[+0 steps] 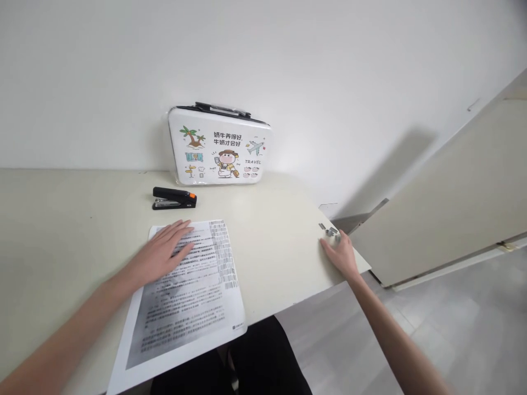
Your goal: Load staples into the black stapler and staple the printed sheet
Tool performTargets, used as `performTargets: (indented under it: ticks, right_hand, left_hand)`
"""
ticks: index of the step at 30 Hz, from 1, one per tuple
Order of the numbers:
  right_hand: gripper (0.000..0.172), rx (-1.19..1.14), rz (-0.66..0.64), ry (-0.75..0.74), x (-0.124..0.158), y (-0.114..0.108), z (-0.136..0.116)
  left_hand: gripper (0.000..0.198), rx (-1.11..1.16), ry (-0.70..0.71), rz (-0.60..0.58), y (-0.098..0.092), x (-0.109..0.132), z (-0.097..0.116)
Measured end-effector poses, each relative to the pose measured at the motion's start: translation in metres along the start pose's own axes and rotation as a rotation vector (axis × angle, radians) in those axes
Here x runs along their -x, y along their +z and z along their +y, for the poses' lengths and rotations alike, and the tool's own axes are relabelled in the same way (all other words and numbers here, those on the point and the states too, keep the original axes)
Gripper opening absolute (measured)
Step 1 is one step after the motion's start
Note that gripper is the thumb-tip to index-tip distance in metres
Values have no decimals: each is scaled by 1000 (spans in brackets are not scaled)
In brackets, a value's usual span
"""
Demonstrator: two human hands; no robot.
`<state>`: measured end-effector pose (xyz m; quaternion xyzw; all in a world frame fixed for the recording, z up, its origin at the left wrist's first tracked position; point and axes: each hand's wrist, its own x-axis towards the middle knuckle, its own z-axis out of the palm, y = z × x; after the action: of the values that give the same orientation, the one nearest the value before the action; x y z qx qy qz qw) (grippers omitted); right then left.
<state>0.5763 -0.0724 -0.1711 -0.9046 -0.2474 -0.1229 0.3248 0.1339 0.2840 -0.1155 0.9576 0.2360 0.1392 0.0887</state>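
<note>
Printed sheet [187, 296] nearest, lower edge overhanging table [61, 219] rim; left hand [164, 252] flat on sheet's upper part, fingers spread, palm down, gripping nothing; right hand [341, 253] at table's right corner, fingers reaching to small metal staple strips [330, 231] at fingertips, grip on them cannot be told; black stapler [174, 198] just beyond left fingertips, apart from sheet; illustrated white case [220, 145] farther, upright against wall.

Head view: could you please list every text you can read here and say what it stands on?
"奶牛养得好, 牛奶才会好" on the front of the white case.
"TRAVEL" on the same case, under the aeroplane drawing.
Text lines and corner mark on the printed sheet: too blurred to read.
Label on the stapler: too small to read.
</note>
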Motion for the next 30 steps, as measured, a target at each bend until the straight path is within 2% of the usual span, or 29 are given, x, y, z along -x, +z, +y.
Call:
performTargets:
  ticks: [3, 6, 10, 14, 17, 21, 26, 30]
  right_hand:
    - [94, -40, -26, 101, -22, 9, -6]
    - [84, -54, -20, 108, -38, 19, -16]
    - [71, -78, -27, 86, -45, 31, -32]
    - [61, -126, -66, 7, -45, 47, -61]
    - [54, -182, -107, -77, -42, 65, -93]
    - [49, -275, -181, -200, -33, 98, -148]
    - [40, -417, -316, -367, -16, 138, -226]
    - [34, -526, -451, -463, -5, 159, -280]
  left_hand:
    - [72, 12, 11, 26, 2, 1, -1]
    - [70, 25, 7, 42, 3, 3, 1]
    - [66, 41, -5, 52, 3, 7, 6]
    - [63, 42, -4, 57, 3, 10, 10]
    - [61, 32, -2, 50, 3, 11, 12]
    - [60, 23, -7, 30, 1, 13, 14]
    - [57, 30, -21, 7, 0, 16, 18]
    - [57, 23, -20, 7, 0, 17, 19]
